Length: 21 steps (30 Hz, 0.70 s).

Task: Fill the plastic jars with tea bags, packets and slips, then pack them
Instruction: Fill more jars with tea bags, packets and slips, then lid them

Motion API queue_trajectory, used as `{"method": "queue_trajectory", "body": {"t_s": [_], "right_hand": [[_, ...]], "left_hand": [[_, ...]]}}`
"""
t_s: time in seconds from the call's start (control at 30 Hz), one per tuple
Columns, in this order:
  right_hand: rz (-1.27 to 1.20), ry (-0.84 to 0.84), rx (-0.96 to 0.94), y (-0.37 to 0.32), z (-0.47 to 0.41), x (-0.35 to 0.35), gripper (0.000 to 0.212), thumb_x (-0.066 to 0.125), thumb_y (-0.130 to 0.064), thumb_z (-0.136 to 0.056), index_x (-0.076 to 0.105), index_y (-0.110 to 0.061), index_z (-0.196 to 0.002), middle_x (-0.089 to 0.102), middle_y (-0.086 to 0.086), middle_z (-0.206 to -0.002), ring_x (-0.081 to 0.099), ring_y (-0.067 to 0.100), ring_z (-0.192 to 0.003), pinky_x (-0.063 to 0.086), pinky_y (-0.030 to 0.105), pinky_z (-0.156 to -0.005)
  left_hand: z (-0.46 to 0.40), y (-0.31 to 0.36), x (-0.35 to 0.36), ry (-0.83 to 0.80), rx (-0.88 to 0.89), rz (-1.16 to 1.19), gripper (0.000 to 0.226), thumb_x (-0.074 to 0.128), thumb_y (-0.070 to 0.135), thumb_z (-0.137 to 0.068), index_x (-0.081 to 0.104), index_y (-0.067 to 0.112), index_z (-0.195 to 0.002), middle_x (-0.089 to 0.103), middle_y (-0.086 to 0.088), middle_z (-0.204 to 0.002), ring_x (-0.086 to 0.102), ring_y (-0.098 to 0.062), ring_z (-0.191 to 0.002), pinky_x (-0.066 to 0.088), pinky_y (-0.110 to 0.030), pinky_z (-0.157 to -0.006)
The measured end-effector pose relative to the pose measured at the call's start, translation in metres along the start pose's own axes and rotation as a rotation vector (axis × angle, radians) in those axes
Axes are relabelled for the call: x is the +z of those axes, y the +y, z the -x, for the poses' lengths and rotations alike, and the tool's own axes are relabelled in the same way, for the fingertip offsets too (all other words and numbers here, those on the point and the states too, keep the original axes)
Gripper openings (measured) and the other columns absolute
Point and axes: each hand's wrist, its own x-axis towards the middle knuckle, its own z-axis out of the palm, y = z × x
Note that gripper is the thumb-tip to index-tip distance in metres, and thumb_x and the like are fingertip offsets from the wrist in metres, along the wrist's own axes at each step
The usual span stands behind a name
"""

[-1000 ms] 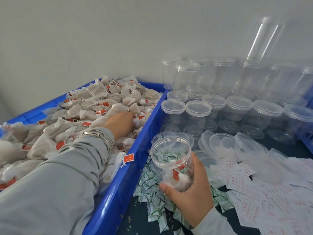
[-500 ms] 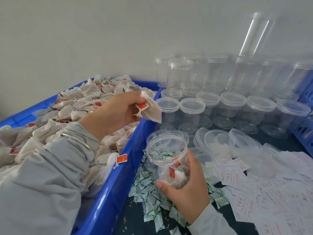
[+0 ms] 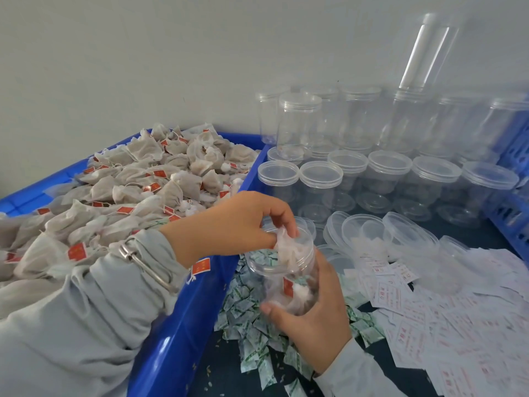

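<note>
While my right hand (image 3: pixel 312 319) grips the open plastic jar (image 3: pixel 283 270) from below, fingers curled round its lower wall, my left hand (image 3: pixel 240 224) pinches a tea bag (image 3: pixel 286 247) at the jar's mouth, fingertips just inside the rim. Jar is held above the green-and-white packets (image 3: pixel 252 308), just right of the blue crate (image 3: pixel 183 325); it already contains tea bags w/ a red tag. Crate, at left, is heaped w/ tea bags (image 3: pixel 128 190). Far side: rows of lidded clear jars (image 3: pixel 355 179). Centre-right: loose lids (image 3: pixel 369 233). Right: white slips w/ red print (image 3: pixel 446 316) spread over the dark tabletop (image 3: pixel 217 368).
</note>
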Motion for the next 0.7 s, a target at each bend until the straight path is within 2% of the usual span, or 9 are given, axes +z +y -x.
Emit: {"method": "queue_trajectory", "body": {"t_s": [0.1,0.17,0.27,0.33,0.4,0.47,0.53,0.63,0.7], "right_hand": [[-0.038,0.002,0.025,0.002,-0.001,-0.001,0.097,0.091,-0.005,-0.054,0.038,-0.042,-0.127,0.045,-0.014,-0.132,0.049,-0.013,-0.114,0.044,0.002,-0.077],[-0.030,0.001,0.017,0.002,-0.001,-0.001,0.097,0.090,-0.002,-0.055,0.037,-0.040,-0.127,0.043,-0.012,-0.134,0.048,-0.020,-0.110,0.042,-0.002,-0.075],[0.000,0.005,0.019,0.004,0.000,-0.002,0.096,0.092,-0.009,-0.054,0.038,-0.043,-0.126,0.045,-0.016,-0.131,0.047,-0.019,-0.110,0.040,-0.002,-0.078],[0.025,0.010,0.024,0.003,0.000,-0.003,0.094,0.092,-0.017,-0.053,0.038,-0.049,-0.122,0.044,-0.022,-0.128,0.045,-0.019,-0.110,0.040,-0.002,-0.079],[0.031,0.014,0.030,0.003,0.001,-0.003,0.092,0.093,-0.018,-0.052,0.038,-0.050,-0.119,0.043,-0.025,-0.127,0.043,-0.021,-0.111,0.039,-0.003,-0.080],[0.023,0.015,0.027,0.003,0.001,-0.003,0.092,0.092,-0.015,-0.052,0.039,-0.048,-0.119,0.042,-0.026,-0.126,0.043,-0.023,-0.110,0.038,-0.004,-0.078],[0.024,0.011,0.021,0.002,0.001,-0.003,0.094,0.092,-0.013,-0.052,0.037,-0.047,-0.120,0.041,-0.026,-0.126,0.043,-0.024,-0.109,0.038,-0.005,-0.077],[0.037,-0.015,0.010,0.001,0.001,-0.003,0.097,0.092,-0.012,-0.053,0.036,-0.043,-0.126,0.045,-0.019,-0.128,0.046,-0.020,-0.110,0.038,-0.004,-0.078],[0.034,-0.036,0.009,0.001,0.002,-0.004,0.098,0.092,-0.012,-0.053,0.036,-0.040,-0.129,0.047,-0.014,-0.129,0.047,-0.017,-0.111,0.040,-0.003,-0.077]], "left_hand": [[-0.002,-0.004,0.002,0.104,0.017,-0.123,0.038,0.066,0.008,-0.080,0.059,0.045,-0.086,0.056,0.025,-0.091,0.045,0.017,-0.089,0.033,0.001,-0.075],[-0.003,-0.007,-0.004,0.215,0.011,-0.108,0.040,0.066,0.007,-0.080,0.057,0.046,-0.082,0.055,0.028,-0.084,0.047,0.017,-0.086,0.032,0.003,-0.072],[-0.006,-0.023,-0.021,0.440,-0.087,-0.097,0.036,0.063,0.005,-0.082,0.059,0.041,-0.078,0.053,0.027,-0.078,0.047,0.024,-0.072,0.031,0.005,-0.064],[-0.007,-0.043,-0.035,0.585,-0.224,-0.101,0.030,0.058,0.006,-0.084,0.060,0.036,-0.081,0.054,0.025,-0.077,0.051,0.017,-0.067,0.035,-0.001,-0.057],[-0.006,-0.068,-0.047,0.673,-0.400,-0.094,0.027,0.054,0.007,-0.084,0.060,0.033,-0.086,0.059,0.015,-0.086,0.053,0.001,-0.068,0.037,-0.012,-0.055],[-0.002,-0.093,-0.052,0.639,-0.547,-0.156,0.027,0.052,0.005,-0.083,0.062,0.026,-0.098,0.060,0.002,-0.102,0.054,-0.013,-0.077,0.040,-0.023,-0.058],[0.001,-0.113,-0.050,0.514,-0.650,-0.235,0.034,0.051,0.004,-0.083,0.062,0.019,-0.111,0.059,-0.002,-0.116,0.055,-0.017,-0.090,0.041,-0.025,-0.065],[0.003,-0.127,-0.043,0.338,-0.722,-0.343,0.041,0.054,0.006,-0.083,0.057,0.017,-0.122,0.057,-0.008,-0.124,0.054,-0.024,-0.105,0.041,-0.029,-0.078],[0.002,-0.132,-0.041,0.332,-0.741,-0.426,0.049,0.057,0.009,-0.081,0.052,0.018,-0.129,0.051,-0.011,-0.131,0.047,-0.029,-0.119,0.040,-0.035,-0.091]]}}
